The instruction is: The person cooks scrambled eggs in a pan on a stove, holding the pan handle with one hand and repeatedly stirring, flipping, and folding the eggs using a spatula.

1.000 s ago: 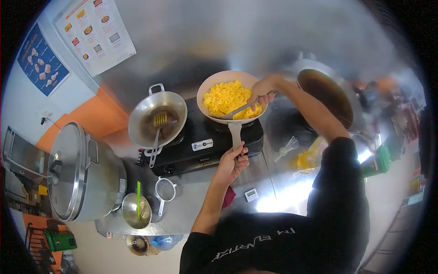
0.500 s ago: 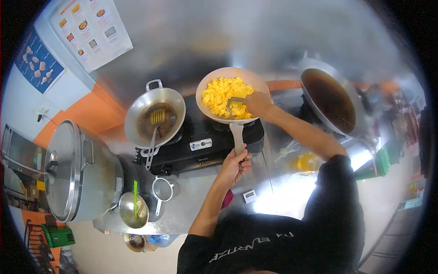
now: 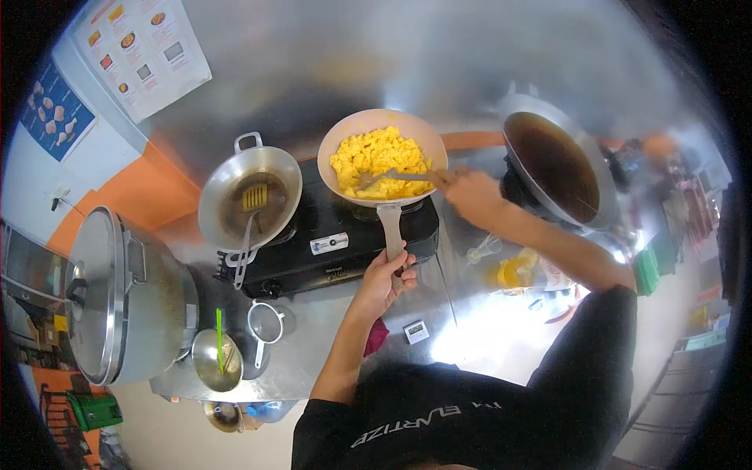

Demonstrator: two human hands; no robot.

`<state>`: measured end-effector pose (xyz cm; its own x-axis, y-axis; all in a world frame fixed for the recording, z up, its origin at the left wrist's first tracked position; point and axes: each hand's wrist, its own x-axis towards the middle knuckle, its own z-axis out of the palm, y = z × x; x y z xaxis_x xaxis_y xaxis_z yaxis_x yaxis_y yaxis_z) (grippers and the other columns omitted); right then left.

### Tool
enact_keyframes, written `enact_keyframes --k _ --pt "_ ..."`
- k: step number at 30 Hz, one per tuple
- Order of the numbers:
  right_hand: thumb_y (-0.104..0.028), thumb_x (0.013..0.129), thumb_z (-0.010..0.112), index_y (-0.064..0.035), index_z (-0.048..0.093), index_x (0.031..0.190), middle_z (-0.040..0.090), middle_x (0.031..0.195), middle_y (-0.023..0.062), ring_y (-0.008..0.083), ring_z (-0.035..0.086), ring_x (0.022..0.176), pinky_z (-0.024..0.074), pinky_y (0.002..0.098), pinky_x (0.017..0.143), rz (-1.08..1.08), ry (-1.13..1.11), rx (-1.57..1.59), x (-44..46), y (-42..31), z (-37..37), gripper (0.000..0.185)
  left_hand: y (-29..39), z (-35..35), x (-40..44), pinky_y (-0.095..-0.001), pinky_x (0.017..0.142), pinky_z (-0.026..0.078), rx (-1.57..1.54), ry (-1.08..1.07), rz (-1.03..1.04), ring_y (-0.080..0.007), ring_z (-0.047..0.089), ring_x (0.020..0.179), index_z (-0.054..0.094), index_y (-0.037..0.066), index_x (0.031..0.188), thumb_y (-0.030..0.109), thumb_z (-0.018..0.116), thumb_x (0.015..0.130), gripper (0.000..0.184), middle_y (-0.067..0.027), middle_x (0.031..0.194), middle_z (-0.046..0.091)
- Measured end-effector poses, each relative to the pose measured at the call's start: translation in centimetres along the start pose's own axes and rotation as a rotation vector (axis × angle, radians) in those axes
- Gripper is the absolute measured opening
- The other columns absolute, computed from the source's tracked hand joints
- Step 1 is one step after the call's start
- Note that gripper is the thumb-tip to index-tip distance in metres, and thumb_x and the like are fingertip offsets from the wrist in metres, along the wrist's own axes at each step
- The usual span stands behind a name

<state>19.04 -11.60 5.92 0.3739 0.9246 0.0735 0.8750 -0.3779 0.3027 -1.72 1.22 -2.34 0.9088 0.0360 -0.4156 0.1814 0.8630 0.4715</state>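
Note:
Scrambled eggs (image 3: 381, 153) lie in a light-coloured frying pan (image 3: 333, 141) on the black gas stove (image 3: 352, 252). My left hand (image 3: 381, 280) is closed around the pan's handle (image 3: 391, 227). In my right hand (image 3: 471, 196), at the pan's right rim, is a greyish spatula (image 3: 407, 176); its head is among the eggs. To the left, a metal wok (image 3: 288, 176) with brown liquid stands on the stove, and a slotted turner (image 3: 252, 200) leans in it.
A large lidded pot (image 3: 157, 290) stands at the left. Near it are a bowl (image 3: 205, 356) with green chopsticks and a small strainer (image 3: 266, 321). A wide pan (image 3: 548, 164) of dark liquid is at the right. A timer (image 3: 416, 332) and red cloth (image 3: 376, 337) lie in front.
My right hand has moved right and down from over the eggs to beyond the pan's rim, drawing the spatula along. My left hand stays on the handle. The whole view has shifted slightly.

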Motion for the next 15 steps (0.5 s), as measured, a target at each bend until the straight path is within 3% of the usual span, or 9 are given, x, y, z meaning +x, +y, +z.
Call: enact_keyframes --k 5,10,11,13,15 --pt "-0.001 0.076 0.055 -0.0121 0.055 0.129 0.065 0.110 0.0047 0.0249 0.063 0.096 0.0552 0.0374 0.076 -0.126 -0.081 -0.019 -1.5 3.2 -5.6 0.054 0.4 0.7 -0.5 -0.0275 0.060 0.041 0.022 0.019 -0.020 -0.0118 0.045 0.067 0.040 0.012 0.129 0.015 0.053 0.099 0.033 -0.0062 0.092 0.051" --pt "-0.008 0.080 0.057 -0.0116 0.054 0.130 0.064 0.103 0.0056 0.0264 0.062 0.100 0.0562 0.0378 0.076 -0.001 -0.073 0.015 1.5 -0.7 4.9 0.050 -0.1 -0.1 0.2 -0.0270 0.059 0.040 0.065 0.009 -0.047 -0.0112 0.045 0.067 0.042 0.015 0.128 0.014 0.052 0.099 0.031 -0.0052 0.090 0.050" --pt "-0.009 0.081 0.057 -0.0112 0.055 0.128 0.064 0.103 0.0053 0.0262 0.062 0.100 0.0563 0.0376 0.075 0.017 0.035 -0.024 2.6 -1.6 6.2 0.048 -0.1 -0.2 0.3 -0.0269 0.058 0.040 0.067 0.012 -0.050 -0.0110 0.045 0.067 0.042 0.016 0.128 0.014 0.052 0.099 0.031 -0.0051 0.090 0.050" --pt "-0.011 0.081 0.058 -0.0105 0.057 0.125 0.063 0.101 0.0048 0.0257 0.062 0.101 0.0564 0.0370 0.074 0.053 0.259 -0.099 4.8 -2.6 7.2 0.044 0.1 0.2 -0.1 -0.0268 0.058 0.041 0.035 -0.007 -0.037 -0.0111 0.045 0.067 0.042 0.015 0.128 0.014 0.053 0.099 0.030 -0.0049 0.090 0.050" --pt "-0.013 0.082 0.058 -0.0122 0.060 0.123 0.064 0.102 0.0043 0.0254 0.063 0.101 0.0560 0.0368 0.073 0.011 0.168 -0.202 6.1 -0.9 5.1 0.041 0.2 0.2 -0.4 -0.0268 0.058 0.041 0.029 -0.010 -0.019 -0.0114 0.046 0.067 0.042 0.013 0.127 0.014 0.053 0.099 0.030 -0.0050 0.090 0.050"
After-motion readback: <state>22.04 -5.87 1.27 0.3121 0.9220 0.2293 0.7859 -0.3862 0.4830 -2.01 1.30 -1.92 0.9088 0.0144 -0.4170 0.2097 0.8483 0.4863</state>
